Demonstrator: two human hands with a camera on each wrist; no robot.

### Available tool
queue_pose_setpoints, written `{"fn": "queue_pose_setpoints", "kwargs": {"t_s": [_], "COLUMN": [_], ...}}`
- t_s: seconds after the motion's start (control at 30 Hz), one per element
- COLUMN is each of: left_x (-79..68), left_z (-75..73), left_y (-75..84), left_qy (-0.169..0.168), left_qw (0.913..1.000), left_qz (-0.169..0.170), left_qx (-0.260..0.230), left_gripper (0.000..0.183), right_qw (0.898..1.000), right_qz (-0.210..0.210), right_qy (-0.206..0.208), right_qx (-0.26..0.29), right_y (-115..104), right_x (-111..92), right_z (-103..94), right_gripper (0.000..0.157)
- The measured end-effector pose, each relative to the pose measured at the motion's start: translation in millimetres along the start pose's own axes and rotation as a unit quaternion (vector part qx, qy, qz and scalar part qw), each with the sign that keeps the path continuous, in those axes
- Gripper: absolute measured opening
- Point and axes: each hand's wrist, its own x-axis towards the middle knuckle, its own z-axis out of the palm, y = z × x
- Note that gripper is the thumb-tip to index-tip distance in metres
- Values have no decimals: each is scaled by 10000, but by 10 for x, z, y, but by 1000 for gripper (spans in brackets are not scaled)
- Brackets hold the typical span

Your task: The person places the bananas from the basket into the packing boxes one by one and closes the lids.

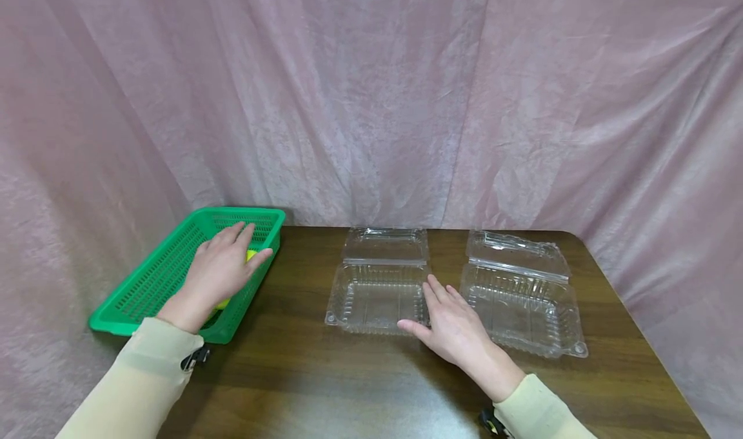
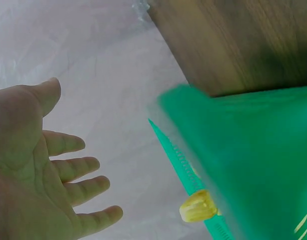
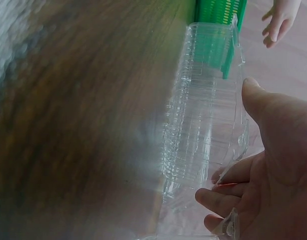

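My left hand (image 1: 217, 265) is over the green plastic basket (image 1: 157, 252), its fingers extended and holding nothing. Yellow objects (image 1: 251, 254) lie in the basket, partly hidden by that hand; a pale yellow, ridged end (image 2: 198, 206) shows beside the rim in the left wrist view. On the table's right half stand two clear plastic clamshell boxes, a left one (image 1: 380, 297) and a right one (image 1: 522, 310), both with lids folded back. Between them and slightly nearer is my right hand (image 1: 453, 326), fingers straight, nothing held. Whether it touches either box I cannot tell.
The brown wooden table (image 1: 313, 374) carries the basket at its left and the boxes toward its far side. A pink curtain (image 1: 371, 104) hangs close behind the table and along both sides. The table's right edge slopes away beyond the right box.
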Motion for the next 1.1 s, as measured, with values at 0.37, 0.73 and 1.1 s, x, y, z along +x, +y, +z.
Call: {"fn": "queue_pose_setpoints", "kwargs": {"t_s": [0.37, 0.73, 1.1], "left_x": [106, 144, 191], "left_z": [-17, -39, -17], "left_y": [-148, -259, -416], "left_qy": [-211, -507, -919], "left_qw": [9996, 9981, 9945], "left_qz": [-107, -282, -467], "left_qx": [125, 209, 209], "left_gripper": [82, 83, 87], "right_qw": [10000, 9999, 10000], "right_qz": [16, 70, 64], "right_qy": [16, -41, -57], "right_qx": [25, 76, 39], "right_y": [-5, 1, 7], "right_x": [30, 10, 14], "right_z": [0, -2, -5], "right_gripper": [104, 104, 102]}}
